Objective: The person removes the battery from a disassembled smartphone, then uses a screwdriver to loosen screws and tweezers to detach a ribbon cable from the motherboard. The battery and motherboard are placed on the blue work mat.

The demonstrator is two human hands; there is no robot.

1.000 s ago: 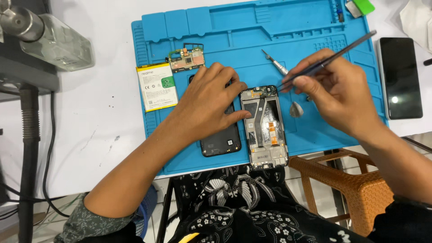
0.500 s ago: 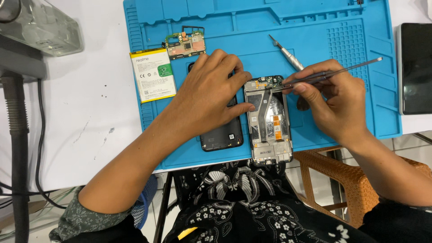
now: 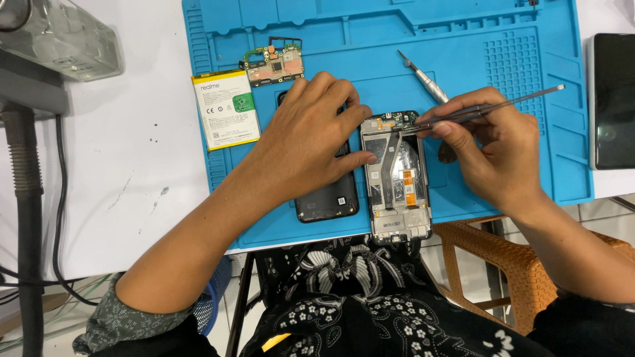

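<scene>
Your right hand (image 3: 493,149) has drawn in toward the opened phone frame (image 3: 397,175) since a second ago: the tweezers (image 3: 483,110), which were lifted and angled away over the blue work mat (image 3: 370,39), now lie nearly level with their tips touching the top end of the frame. That hand is closed in a pinch around the tweezers, thumb and fingers pressing the arms together near the tips; whether the tips grip anything is too small to tell. Your left hand (image 3: 311,135) has stayed put, fingers spread flat, thumb braced against the frame's left side, palm covering part of the black back cover (image 3: 327,198). So the work has gone from approach to contact at the frame's top end. The frame lies near the mat's front edge, just right of the cover. A screwdriver (image 3: 423,78) lies behind the tweezers. A battery (image 3: 225,109) and circuit board (image 3: 272,65) sit at the mat's left edge. A dark phone (image 3: 612,99) rests on the desk's right edge.
</scene>
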